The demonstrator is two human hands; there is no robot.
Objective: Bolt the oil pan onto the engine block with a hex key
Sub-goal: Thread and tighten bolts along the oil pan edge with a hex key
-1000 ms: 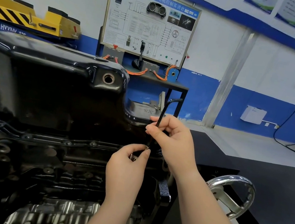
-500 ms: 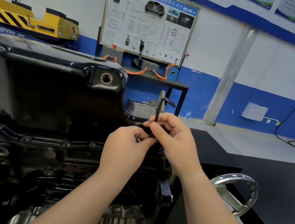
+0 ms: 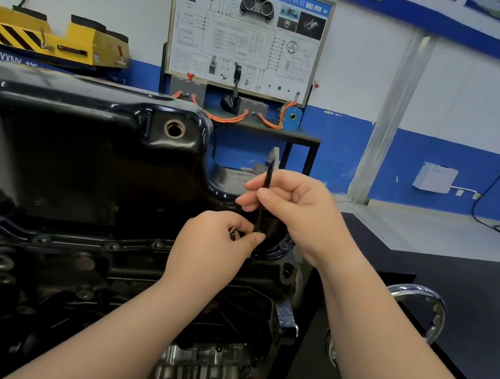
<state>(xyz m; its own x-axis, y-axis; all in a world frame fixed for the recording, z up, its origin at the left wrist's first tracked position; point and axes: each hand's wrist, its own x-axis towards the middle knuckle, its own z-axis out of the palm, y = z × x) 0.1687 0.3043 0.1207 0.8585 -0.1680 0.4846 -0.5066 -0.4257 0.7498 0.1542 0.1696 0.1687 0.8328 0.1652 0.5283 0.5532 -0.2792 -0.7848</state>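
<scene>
While right hand (image 3: 298, 211) pinches hex key (image 3: 268, 176) upright, left hand (image 3: 211, 249) pinches bolt (image 3: 233, 233) beside tip.

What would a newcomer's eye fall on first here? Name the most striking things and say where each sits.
The glossy black oil pan fills the left centre, sitting on the dark engine block below it. Just right of it, the right hand pinches an upright hex key, and the left hand beneath holds a small bolt near the pan's rim. Behind them, a wiring training board stands against the white-and-blue wall.
</scene>
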